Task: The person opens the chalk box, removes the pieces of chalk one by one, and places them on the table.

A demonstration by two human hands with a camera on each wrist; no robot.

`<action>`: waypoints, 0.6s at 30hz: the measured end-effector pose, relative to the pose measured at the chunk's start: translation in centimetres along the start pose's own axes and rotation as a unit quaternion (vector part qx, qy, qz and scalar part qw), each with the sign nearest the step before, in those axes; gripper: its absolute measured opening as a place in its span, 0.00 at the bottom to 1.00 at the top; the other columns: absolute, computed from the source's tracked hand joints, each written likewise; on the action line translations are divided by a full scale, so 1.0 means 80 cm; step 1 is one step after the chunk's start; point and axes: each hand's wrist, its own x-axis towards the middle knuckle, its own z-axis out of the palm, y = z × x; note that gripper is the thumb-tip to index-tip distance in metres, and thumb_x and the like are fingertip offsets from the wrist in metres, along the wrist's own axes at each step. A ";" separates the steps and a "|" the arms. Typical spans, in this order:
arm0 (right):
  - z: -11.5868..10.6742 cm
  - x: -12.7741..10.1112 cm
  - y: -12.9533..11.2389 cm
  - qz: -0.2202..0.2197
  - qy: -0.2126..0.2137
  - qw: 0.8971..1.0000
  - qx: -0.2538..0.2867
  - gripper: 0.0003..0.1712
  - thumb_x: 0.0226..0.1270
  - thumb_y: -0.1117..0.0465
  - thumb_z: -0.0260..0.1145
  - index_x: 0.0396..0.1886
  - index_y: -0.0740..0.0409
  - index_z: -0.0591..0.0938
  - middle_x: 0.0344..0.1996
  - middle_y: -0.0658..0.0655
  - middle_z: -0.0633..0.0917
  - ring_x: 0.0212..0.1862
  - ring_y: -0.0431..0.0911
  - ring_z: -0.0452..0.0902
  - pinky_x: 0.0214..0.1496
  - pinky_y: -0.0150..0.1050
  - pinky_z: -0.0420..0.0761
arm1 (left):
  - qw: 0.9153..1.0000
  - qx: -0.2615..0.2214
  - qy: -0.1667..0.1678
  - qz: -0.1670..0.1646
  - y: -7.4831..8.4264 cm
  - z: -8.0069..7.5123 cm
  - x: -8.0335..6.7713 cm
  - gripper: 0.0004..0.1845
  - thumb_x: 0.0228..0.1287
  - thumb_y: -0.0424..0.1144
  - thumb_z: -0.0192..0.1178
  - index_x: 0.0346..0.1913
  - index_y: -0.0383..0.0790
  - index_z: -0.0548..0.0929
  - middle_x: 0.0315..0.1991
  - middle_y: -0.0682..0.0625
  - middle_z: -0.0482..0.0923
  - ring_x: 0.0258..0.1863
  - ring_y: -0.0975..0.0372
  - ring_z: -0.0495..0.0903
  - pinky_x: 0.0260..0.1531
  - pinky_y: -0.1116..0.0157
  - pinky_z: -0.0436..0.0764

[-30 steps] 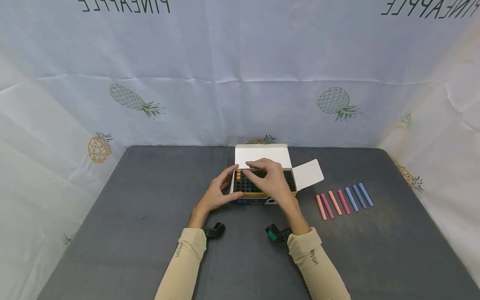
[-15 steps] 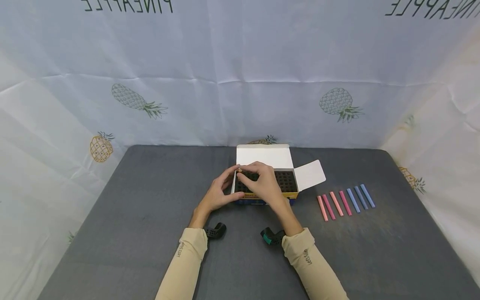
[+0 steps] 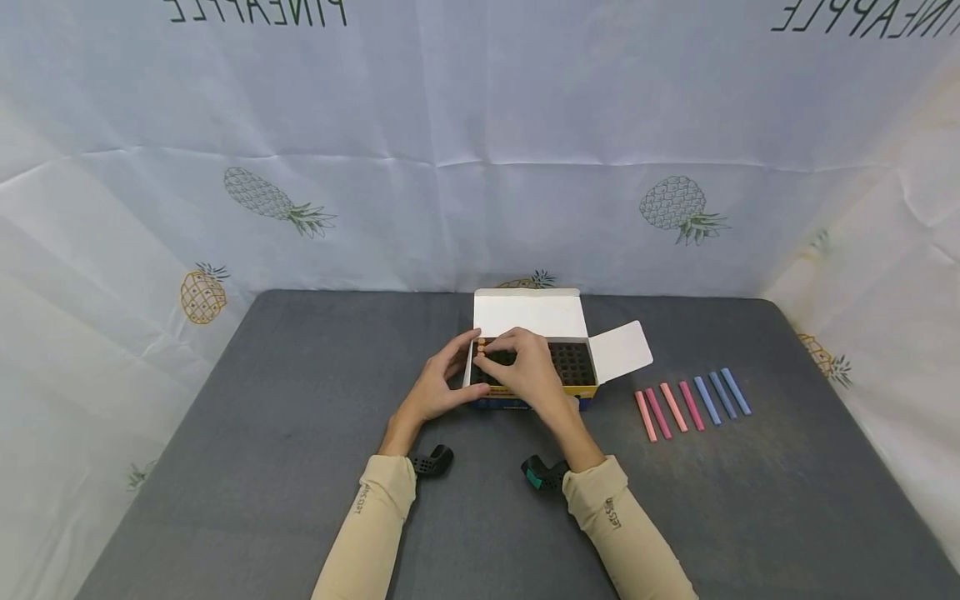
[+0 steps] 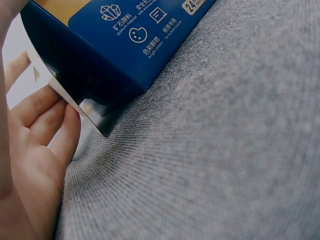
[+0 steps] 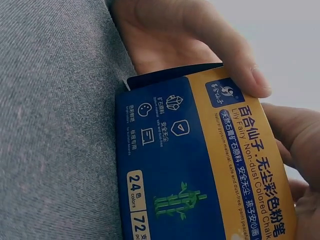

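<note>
A blue and yellow chalk box (image 3: 581,390) stands with its lid up and a black holed insert (image 3: 572,363) showing. My left hand (image 3: 431,390) holds the box's left end, thumb on the front edge and fingers along the side and back. In the left wrist view, fingers (image 4: 50,117) lie against the white side flap (image 4: 65,95). Over the insert's left end, my right hand (image 3: 522,372) pinches an orange chalk stick (image 3: 481,353) between thumb and fingertips. Another orange chalk end (image 3: 481,342) shows just behind it. The left thumb (image 5: 250,70) presses the box front in the right wrist view.
Several pink and blue chalk sticks (image 3: 690,404) lie in a slanted row on the grey table (image 3: 300,417), right of the box. The white lid (image 3: 528,312) and right flap (image 3: 621,348) stick out. A pineapple-print curtain (image 3: 480,225) hangs behind the table.
My right hand has moved left to the insert's left end and come down there, its fingertips closing in a pinch. The left hand keeps its hold on the box.
</note>
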 end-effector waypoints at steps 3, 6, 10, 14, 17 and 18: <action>0.002 -0.001 -0.002 0.002 0.007 1.000 -0.015 0.09 0.59 0.60 0.80 0.32 0.62 0.93 0.38 0.62 0.89 0.44 0.55 0.85 0.49 0.52 0.86 | 1.000 0.003 0.002 -0.001 0.000 0.001 0.000 0.45 0.65 0.36 0.70 0.80 0.41 0.59 0.79 0.37 0.60 0.77 0.43 0.65 0.74 0.44 0.69; 0.004 -0.002 -0.004 0.007 0.010 1.000 -0.026 0.09 0.59 0.59 0.79 0.30 0.62 0.93 0.38 0.62 0.89 0.44 0.55 0.85 0.50 0.53 0.85 | 1.000 0.001 0.000 0.000 0.002 0.002 0.002 0.45 0.64 0.35 0.70 0.80 0.35 0.59 0.78 0.33 0.59 0.76 0.40 0.64 0.73 0.41 0.68; 0.007 -0.003 -0.005 0.005 0.008 1.000 -0.028 0.08 0.61 0.60 0.77 0.32 0.62 0.93 0.38 0.61 0.89 0.44 0.55 0.84 0.50 0.52 0.85 | 1.000 0.001 -0.001 -0.002 0.002 0.002 0.002 0.45 0.64 0.39 0.71 0.79 0.34 0.59 0.78 0.33 0.59 0.76 0.40 0.64 0.73 0.41 0.68; 0.008 -0.004 -0.005 -0.013 0.015 0.999 -0.031 0.07 0.62 0.62 0.77 0.32 0.63 0.93 0.37 0.61 0.89 0.42 0.54 0.84 0.46 0.50 0.85 | 1.000 0.002 0.000 0.002 0.001 0.001 0.000 0.45 0.65 0.40 0.71 0.80 0.41 0.60 0.79 0.37 0.61 0.77 0.43 0.64 0.73 0.43 0.69; 0.009 -0.004 -0.005 -0.026 0.031 0.999 -0.027 0.07 0.63 0.62 0.76 0.34 0.63 0.93 0.36 0.60 0.89 0.40 0.54 0.84 0.44 0.48 0.85 | 1.000 0.000 -0.001 0.006 0.000 0.000 -0.001 0.44 0.65 0.42 0.70 0.80 0.44 0.60 0.79 0.39 0.61 0.78 0.44 0.63 0.74 0.43 0.69; 0.009 -0.003 -0.005 -0.031 0.038 0.999 -0.023 0.07 0.63 0.62 0.76 0.34 0.63 0.93 0.36 0.60 0.89 0.40 0.53 0.84 0.43 0.48 0.84 | 1.000 -0.001 -0.002 0.007 -0.001 0.000 -0.001 0.44 0.65 0.44 0.71 0.80 0.45 0.60 0.79 0.40 0.61 0.78 0.45 0.62 0.74 0.43 0.69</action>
